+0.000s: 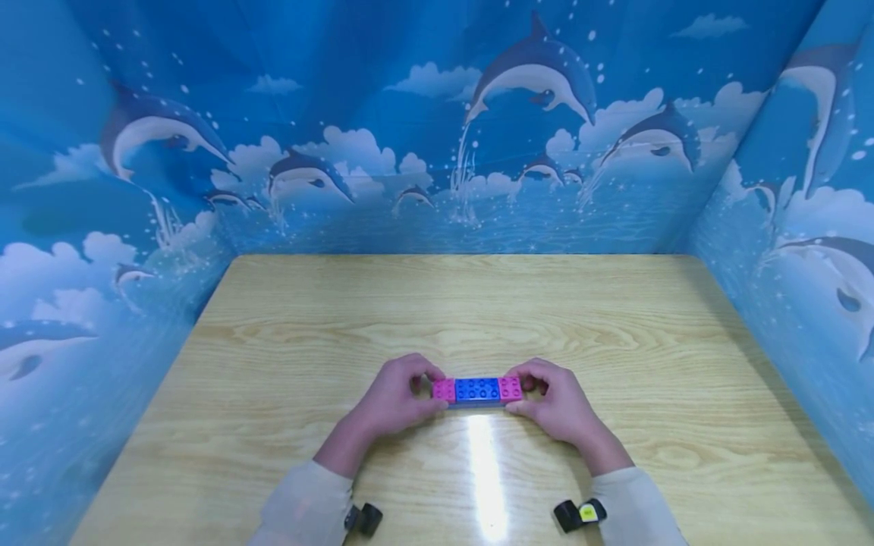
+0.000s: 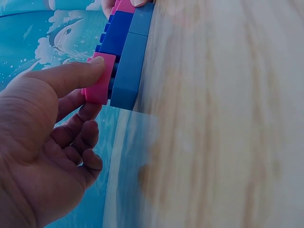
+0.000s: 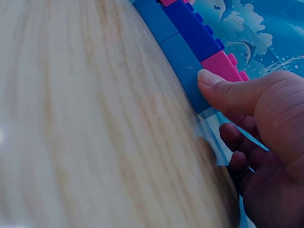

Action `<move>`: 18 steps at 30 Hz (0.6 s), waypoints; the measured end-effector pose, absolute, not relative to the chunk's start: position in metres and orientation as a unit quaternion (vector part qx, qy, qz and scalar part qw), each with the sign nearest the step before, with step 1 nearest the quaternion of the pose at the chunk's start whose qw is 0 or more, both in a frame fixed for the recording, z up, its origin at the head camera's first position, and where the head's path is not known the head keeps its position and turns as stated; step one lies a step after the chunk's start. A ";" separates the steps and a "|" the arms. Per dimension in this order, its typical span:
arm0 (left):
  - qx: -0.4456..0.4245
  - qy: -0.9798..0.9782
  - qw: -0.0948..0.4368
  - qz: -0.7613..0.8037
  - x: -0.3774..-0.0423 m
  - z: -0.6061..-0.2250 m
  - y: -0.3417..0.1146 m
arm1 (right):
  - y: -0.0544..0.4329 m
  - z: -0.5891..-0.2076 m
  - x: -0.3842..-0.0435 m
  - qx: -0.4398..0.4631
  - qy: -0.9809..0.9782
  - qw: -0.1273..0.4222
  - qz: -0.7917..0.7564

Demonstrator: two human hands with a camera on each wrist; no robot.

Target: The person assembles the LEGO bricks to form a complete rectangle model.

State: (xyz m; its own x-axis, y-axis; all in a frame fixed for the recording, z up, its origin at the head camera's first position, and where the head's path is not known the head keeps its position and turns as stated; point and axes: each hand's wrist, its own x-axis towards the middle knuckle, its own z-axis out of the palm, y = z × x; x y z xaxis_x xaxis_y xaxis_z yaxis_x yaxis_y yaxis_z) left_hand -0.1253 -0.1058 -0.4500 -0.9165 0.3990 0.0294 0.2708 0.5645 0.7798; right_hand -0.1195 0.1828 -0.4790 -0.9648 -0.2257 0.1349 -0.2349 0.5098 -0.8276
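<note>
A short row of toy building bricks lies along the table, its base two lighter blue bricks (image 2: 128,71). On top sits a dark blue brick (image 1: 477,389) between a left pink brick (image 1: 444,390) and a right pink brick (image 1: 510,388). My left hand (image 1: 403,394) pinches the left pink brick between thumb and fingers; studs of the base show in a narrow gap under it in the left wrist view. The right hand (image 1: 553,398) grips the other end, thumb (image 3: 211,80) on the side of the base brick beside the right pink brick, fingers partly hidden behind.
The wood-grain table (image 1: 471,311) reaches back to a blue dolphin-print curtain (image 1: 382,182), which also hangs along both sides. A bright light reflection streaks the tabletop in front of the bricks. Dark wrist cameras (image 1: 576,516) sit at both sleeves.
</note>
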 end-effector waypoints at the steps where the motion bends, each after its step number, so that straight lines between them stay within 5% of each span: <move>1: 0.186 0.881 0.079 0.427 -0.125 -0.450 -0.105 | 0.183 -0.479 -0.120 0.133 -0.869 0.005 0.477; 18: 0.166 0.890 0.080 0.417 -0.124 -0.451 -0.104 | 0.182 -0.479 -0.120 0.134 -0.869 0.004 0.476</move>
State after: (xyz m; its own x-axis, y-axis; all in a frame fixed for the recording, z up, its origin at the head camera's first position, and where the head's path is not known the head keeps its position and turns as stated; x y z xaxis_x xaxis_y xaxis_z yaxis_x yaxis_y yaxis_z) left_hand -0.1239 -0.1036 -0.4510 -0.9318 0.3629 -0.0032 0.2299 0.5970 0.7686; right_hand -0.1196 0.1824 -0.4791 -0.9639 -0.2292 0.1355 -0.2377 0.5115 -0.8258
